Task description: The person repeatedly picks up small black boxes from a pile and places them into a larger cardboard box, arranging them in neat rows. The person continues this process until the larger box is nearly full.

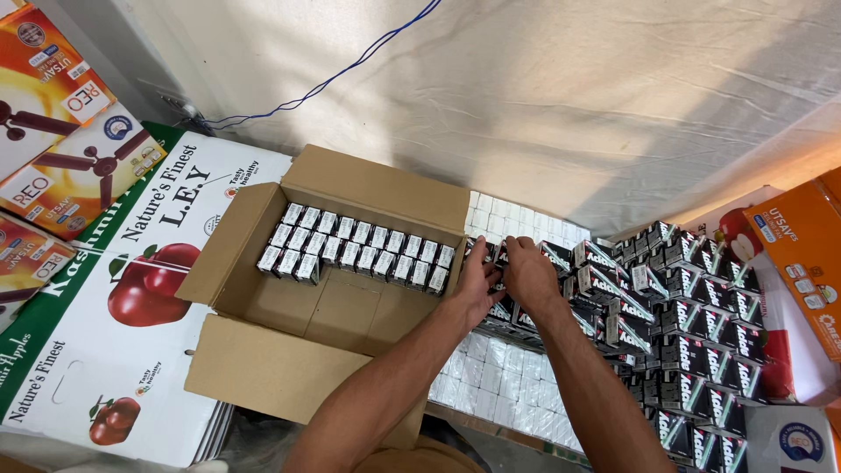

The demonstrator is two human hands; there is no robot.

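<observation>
Both hands, left (477,285) and right (528,271), clamped on small packs (499,254) beside carton (263,302); light, rigid, best gripped by row ends.

Two bare forearms are showing from the bottom edge — no sleeves, watch, bracelet or gloves are covering them. The left hand (477,285) and right hand (529,271) are wearing no rings that can be made out. At the very bottom, between the arms, a strip of tan clothing (420,460) is showing — too little to tell the garment.
</observation>
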